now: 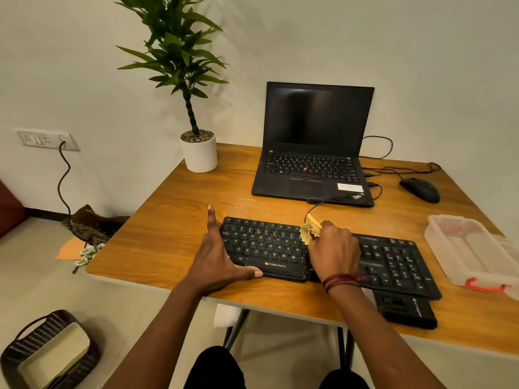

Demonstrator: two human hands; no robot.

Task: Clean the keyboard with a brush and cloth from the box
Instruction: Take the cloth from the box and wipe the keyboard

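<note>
Near the front edge of the wooden table lies a black keyboard (its space bar reads ZEBRONICS). The left hand, fingers spread, braces its left end. The right hand clutches a crumpled yellow cloth over the middle keys. A clear box sits to the right.

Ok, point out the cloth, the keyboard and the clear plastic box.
cloth [310,231]: head view, on the crumpled yellow bunch.
keyboard [266,245]: head view, on the letter keys of its left half.
plastic box [463,248]: head view, on its bare clear floor.
</note>
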